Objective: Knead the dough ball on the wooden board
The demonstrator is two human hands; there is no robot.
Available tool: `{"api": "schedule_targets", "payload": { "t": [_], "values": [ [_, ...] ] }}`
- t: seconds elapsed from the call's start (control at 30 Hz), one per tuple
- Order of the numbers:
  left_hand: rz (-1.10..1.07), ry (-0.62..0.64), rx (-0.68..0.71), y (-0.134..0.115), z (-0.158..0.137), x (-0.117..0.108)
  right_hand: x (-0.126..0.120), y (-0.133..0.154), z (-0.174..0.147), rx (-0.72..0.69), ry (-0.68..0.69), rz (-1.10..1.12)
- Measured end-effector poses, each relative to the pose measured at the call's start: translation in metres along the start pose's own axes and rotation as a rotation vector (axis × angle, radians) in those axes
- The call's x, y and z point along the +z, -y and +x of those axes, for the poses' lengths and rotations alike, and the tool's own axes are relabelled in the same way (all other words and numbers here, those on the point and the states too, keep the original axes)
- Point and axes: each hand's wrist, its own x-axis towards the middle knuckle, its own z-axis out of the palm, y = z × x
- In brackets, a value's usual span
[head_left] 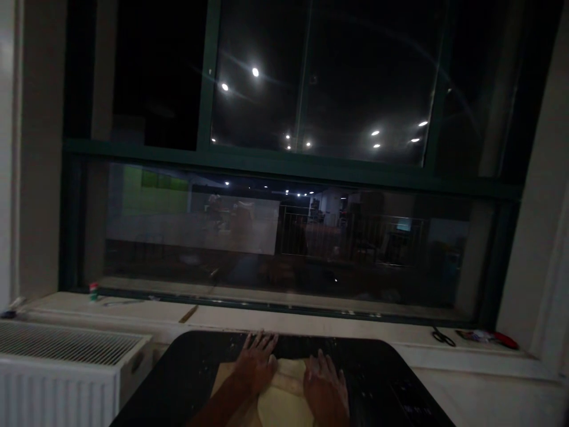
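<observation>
A pale flattened sheet of dough (pixel 284 409) lies on a black tabletop (pixel 364 362) at the bottom of the head view. Between my hands a pale bar, which looks like a rolling pin (pixel 290 384), runs crosswise over the dough. My left hand (pixel 258 363) reaches over its left end, fingers stretched forward and apart. At the right end, my right hand (pixel 325 382) also has its fingers extended. White powder coats the fingers of both hands. My palms hide the bar's ends. A tan board or sheet (pixel 224 373) shows under the left forearm.
Beyond the table runs a white windowsill (pixel 267 317) under a dark window. Black scissors (pixel 443 337) and a red object (pixel 505 340) lie on its right part. A small red-and-green container (pixel 93 291) stands at the left. A white radiator (pixel 62 379) is beside the table.
</observation>
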Motion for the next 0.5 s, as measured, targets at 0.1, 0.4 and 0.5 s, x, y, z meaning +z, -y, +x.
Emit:
{"api": "schedule_targets", "payload": {
  "t": [0.1, 0.4, 0.5],
  "values": [
    [0.000, -0.028, 0.048, -0.002, -0.023, -0.010, -0.011, 0.008, -0.027, -0.032, -0.046, 0.001],
    [0.057, -0.170, 0.126, -0.025, -0.119, -0.046, 0.023, 0.006, -0.099, -0.120, -0.246, 0.286],
    [0.049, -0.189, 0.192, -0.024, -0.145, -0.061, 0.039, 0.007, -0.117, -0.106, -0.347, 0.347]
  ]
}}
